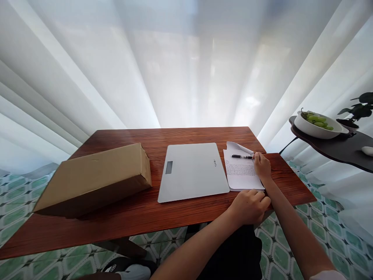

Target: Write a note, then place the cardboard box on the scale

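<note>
A paper pad [241, 182] with lines of small writing lies toward the right end of the table, its top sheet curling at the upper edge. Across its upper part lies a black pen [240, 156], nearly level. The fingers of my right hand [262, 166] are closed at the pen's right end, by the pad's right edge. My left hand [250, 206] is by the pad's lower right corner at the table's front edge, back up and fingers curled; whatever is under them is hidden. Left of the pad sits a flat, pale scale [192, 171] with a grey display.
A long brown cardboard box [99, 175] occupies the left of the wooden table [175, 135]. At right, a dark side table [349, 149] carries a white bowl [314, 128] of green grapes and a potted plant [359, 111]. White curtains [189, 70] hang behind.
</note>
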The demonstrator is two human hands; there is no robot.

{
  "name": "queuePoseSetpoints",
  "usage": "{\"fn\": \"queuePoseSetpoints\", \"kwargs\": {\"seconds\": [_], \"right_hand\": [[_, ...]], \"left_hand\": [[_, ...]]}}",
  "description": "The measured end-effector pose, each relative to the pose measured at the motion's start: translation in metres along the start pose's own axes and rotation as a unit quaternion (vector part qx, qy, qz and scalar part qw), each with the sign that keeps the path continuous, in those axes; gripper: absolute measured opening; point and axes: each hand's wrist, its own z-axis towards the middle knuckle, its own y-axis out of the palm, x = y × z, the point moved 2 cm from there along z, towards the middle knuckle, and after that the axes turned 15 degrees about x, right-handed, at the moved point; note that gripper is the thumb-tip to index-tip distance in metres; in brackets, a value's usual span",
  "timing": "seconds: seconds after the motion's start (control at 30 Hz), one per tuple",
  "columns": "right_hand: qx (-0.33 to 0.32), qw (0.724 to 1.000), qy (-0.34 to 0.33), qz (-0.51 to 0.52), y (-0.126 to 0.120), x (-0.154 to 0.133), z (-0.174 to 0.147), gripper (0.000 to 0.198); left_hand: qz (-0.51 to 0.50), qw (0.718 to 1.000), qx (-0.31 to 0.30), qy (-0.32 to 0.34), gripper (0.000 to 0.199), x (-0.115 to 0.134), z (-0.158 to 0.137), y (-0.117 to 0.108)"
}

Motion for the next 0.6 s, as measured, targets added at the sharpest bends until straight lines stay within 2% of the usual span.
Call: {"fn": "queuePoseSetpoints", "kwargs": {"seconds": [0.1,0.23,0.4,0.5,0.6], "right_hand": [[-0.008,1.0,0.008,-0.008,0.001,0.001,0.0,0.037],[-0.022,0.999,0.026,-0.022,0.002,0.005,0.002,0.039],[-0.034,0.998,0.047,-0.036,0.006,0.013,0.006,0.044],[-0.042,0.996,0.057,-0.045,0.008,0.017,0.009,0.048],[-0.049,0.995,0.069,-0.058,0.009,0.021,0.012,0.05]], "left_hand": [[0.02,0.999,0.032,0.032,0.012,-0.003,-0.016,-0.025],[0.078,0.988,0.098,0.092,0.013,-0.015,-0.042,-0.074],[0.164,0.975,0.104,0.108,0.01,-0.037,-0.072,-0.137],[0.222,0.964,0.102,0.107,0.002,-0.05,-0.09,-0.171],[0.271,0.953,0.099,0.088,0.007,-0.062,-0.109,-0.2]]}}
